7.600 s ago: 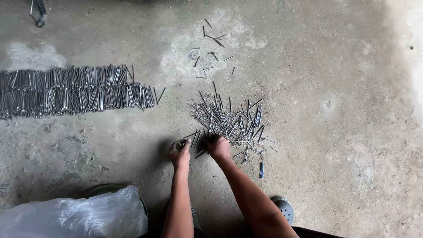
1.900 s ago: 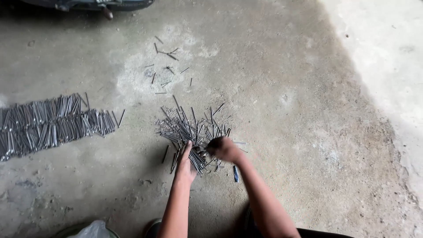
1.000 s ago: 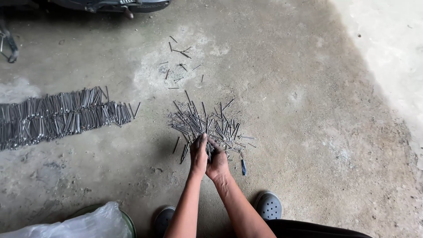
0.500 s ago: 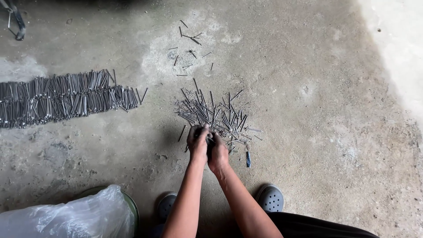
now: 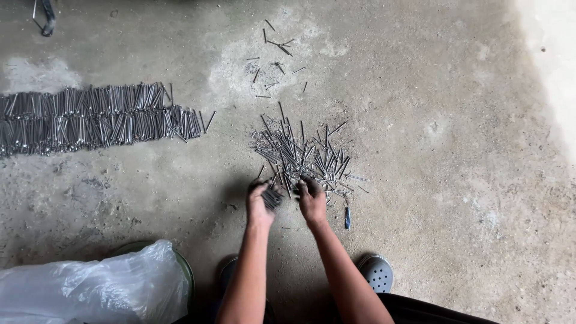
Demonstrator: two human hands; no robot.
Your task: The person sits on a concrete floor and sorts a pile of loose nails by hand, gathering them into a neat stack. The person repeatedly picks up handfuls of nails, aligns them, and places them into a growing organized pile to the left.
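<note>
A loose pile of long steel nails (image 5: pixel 303 157) lies on the concrete floor in front of me. My left hand (image 5: pixel 260 206) is closed on a small bundle of nails (image 5: pixel 272 197) at the pile's near left edge. My right hand (image 5: pixel 312 201) rests palm down on the near edge of the pile, fingers among the nails; whether it grips any I cannot tell. To the far left, two long rows of aligned nails (image 5: pixel 90 117) lie side by side.
A few scattered nails (image 5: pixel 273 57) lie farther out on a pale patch. A small blue object (image 5: pixel 347 218) lies right of my right hand. A clear plastic bag (image 5: pixel 90 291) over a round container sits at the lower left. My grey shoe (image 5: pixel 377 273) shows below.
My hands were pressed together around a bundle of nails; now they have parted, the left keeping the bundle and the right back on the pile. The view has shifted slightly.
</note>
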